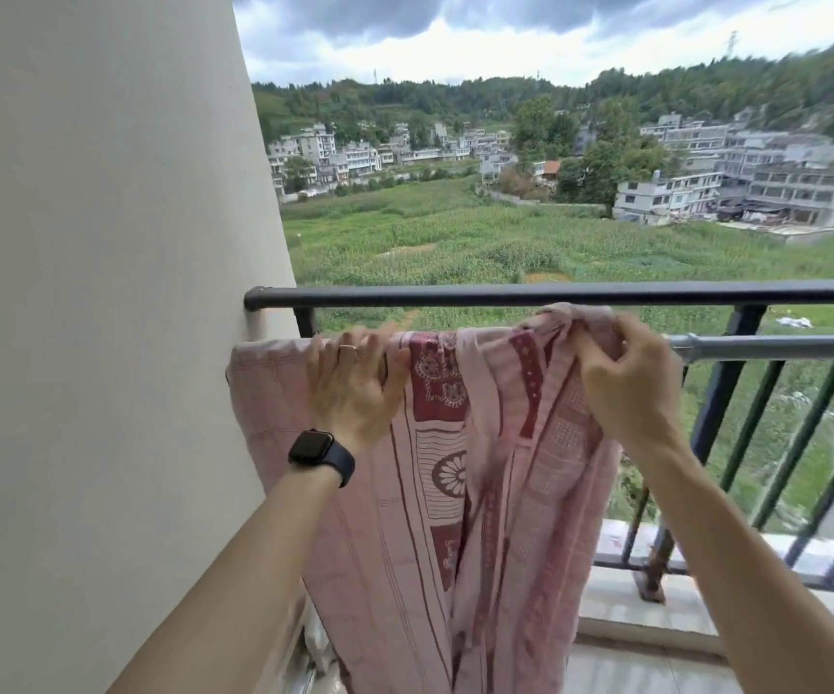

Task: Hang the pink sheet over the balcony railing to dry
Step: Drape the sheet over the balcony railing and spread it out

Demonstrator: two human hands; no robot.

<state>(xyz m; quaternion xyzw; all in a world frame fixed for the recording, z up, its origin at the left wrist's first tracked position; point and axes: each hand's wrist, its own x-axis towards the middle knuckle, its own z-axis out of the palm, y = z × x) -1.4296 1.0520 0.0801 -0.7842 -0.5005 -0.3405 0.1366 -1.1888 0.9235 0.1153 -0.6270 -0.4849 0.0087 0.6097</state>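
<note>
One pink sheet [460, 493] draped over one grey rail [775, 347], hanging down the near side, left edge against the wall [94, 293]. Two rails counted: the grey one, plus one dark top rail [505, 295] above and beyond it, both ending at the wall on the left. Left hand [354, 388] laid flat on the cloth at the grey rail, fingers spread and curled over the top, pinching nothing. Right hand [627, 378] closed on a bunched fold of sheet just beside the rail's bare stretch. One black watch [322, 454] on left wrist; one ring [347, 348] on left hand.
</note>
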